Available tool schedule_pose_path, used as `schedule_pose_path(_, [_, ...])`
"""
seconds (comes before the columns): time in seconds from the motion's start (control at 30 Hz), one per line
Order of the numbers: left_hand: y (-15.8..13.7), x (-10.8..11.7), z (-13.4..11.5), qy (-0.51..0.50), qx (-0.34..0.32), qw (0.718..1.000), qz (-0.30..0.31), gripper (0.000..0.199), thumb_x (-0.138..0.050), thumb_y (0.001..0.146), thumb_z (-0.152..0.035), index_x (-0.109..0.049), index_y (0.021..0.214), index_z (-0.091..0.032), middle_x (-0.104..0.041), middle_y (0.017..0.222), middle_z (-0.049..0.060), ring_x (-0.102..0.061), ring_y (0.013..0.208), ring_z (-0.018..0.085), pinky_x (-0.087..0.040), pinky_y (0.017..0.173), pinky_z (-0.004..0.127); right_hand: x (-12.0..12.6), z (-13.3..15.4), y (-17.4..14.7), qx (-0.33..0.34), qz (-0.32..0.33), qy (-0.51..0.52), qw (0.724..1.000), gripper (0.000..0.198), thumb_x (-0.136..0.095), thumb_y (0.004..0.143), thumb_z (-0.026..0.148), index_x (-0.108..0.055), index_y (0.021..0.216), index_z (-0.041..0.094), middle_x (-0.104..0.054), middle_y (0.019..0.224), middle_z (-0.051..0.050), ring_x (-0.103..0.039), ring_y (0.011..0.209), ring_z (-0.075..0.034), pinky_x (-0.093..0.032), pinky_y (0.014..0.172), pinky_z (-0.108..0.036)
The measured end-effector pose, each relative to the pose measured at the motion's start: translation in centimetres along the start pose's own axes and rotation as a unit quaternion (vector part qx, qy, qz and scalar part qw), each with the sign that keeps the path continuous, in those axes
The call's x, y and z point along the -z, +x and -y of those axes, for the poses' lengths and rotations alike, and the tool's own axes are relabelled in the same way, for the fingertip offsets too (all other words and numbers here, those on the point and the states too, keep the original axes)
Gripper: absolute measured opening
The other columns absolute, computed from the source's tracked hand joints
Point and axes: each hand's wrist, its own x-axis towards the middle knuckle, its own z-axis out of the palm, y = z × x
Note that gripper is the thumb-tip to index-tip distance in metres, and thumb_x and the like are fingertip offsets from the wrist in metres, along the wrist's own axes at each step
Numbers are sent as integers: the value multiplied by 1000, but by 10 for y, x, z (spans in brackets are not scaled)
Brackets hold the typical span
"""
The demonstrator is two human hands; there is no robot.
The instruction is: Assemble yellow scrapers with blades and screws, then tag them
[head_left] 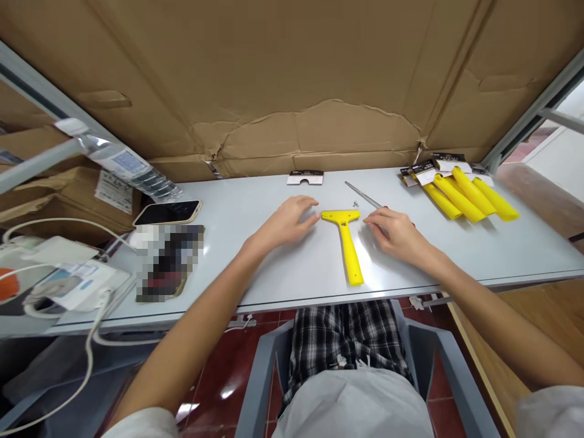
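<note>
A yellow scraper (348, 246) with a T-shaped head lies on the table, head away from me, handle toward the front edge. Just left of its head is my left hand (292, 223), its fingers apart and nothing in them. My right hand (396, 231) is to the right of the scraper, fingers loosely bent and apart from it. A screwdriver (364, 194) lies with its metal shaft pointing to the back left; its red handle is mostly hidden behind my right hand. Between shaft and scraper head sit several tiny screws (356, 204).
Several yellow scrapers (463, 194) with black-and-white cards lie at the back right. A loose card (305, 177) is near the cardboard wall (292, 79). On the left are a phone (168, 212), a tilted water bottle (125, 163) and white cables (90, 347).
</note>
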Motion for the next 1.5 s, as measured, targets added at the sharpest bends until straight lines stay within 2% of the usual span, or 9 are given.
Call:
schedule_pose_path(0.13, [-46, -13, -15, 66, 44, 995, 53, 70, -44, 113, -58, -60, 163, -12, -50, 178, 24, -47, 167, 40, -40, 137, 61, -3, -13, -26, 4, 24, -41, 999, 41, -46, 109, 25, -79, 131, 16, -75, 137, -11, -74, 128, -23, -63, 117, -46])
schedule_pose_path(0.27, [-77, -30, -35, 93, 88, 990, 60, 75, -36, 116, -64, -51, 172, -17, -38, 187, 20, -36, 174, 39, -31, 142, 61, -1, -23, -33, -5, 57, -76, 996, 48, -45, 112, 35, -73, 143, 14, -66, 156, -13, -65, 149, -27, -56, 131, -53])
schedule_pose_path(0.47, [-78, -45, -57, 119, 138, 982, 43, 74, -32, 118, -57, -43, 178, -14, -28, 190, 18, -24, 179, 36, -19, 145, 61, 0, -25, -33, -85, 108, -133, 982, 76, -38, 112, 54, -52, 168, 3, -40, 178, -19, -39, 173, -34, -36, 148, -55])
schedule_pose_path(0.63, [-77, -49, -59, 122, 147, 981, 32, 76, -30, 118, -56, -40, 179, -10, -28, 190, 19, -22, 179, 37, -17, 145, 61, 0, -20, -33, -140, 160, -164, 963, 86, -26, 113, 58, -37, 179, 4, -19, 187, -14, -20, 181, -33, -22, 153, -58])
schedule_pose_path(1.03, [-77, -48, -59, 110, 160, 981, 32, 74, -28, 118, -50, -39, 180, -9, -27, 191, 18, -21, 180, 37, -13, 146, 63, -5, -27, -34, -136, 159, -174, 962, 90, -22, 112, 61, -37, 179, 3, -18, 187, -15, -20, 180, -33, -24, 151, -60])
schedule_pose_path(1.23, [-77, -46, -62, 117, 158, 980, 37, 75, -28, 118, -46, -37, 179, -4, -26, 191, 19, -22, 180, 37, -14, 146, 63, -4, -27, -34, -138, 166, -174, 961, 91, -20, 112, 62, -35, 180, 3, -16, 187, -15, -20, 181, -32, -23, 152, -58])
schedule_pose_path(1.5, [-78, -50, -57, 112, 152, 982, 20, 71, -31, 118, -48, -40, 180, -14, -31, 190, 18, -24, 179, 36, -16, 145, 63, -6, -30, -34, -131, 159, -174, 963, 91, -23, 112, 63, -37, 179, 2, -17, 187, -16, -21, 180, -33, -25, 151, -59])
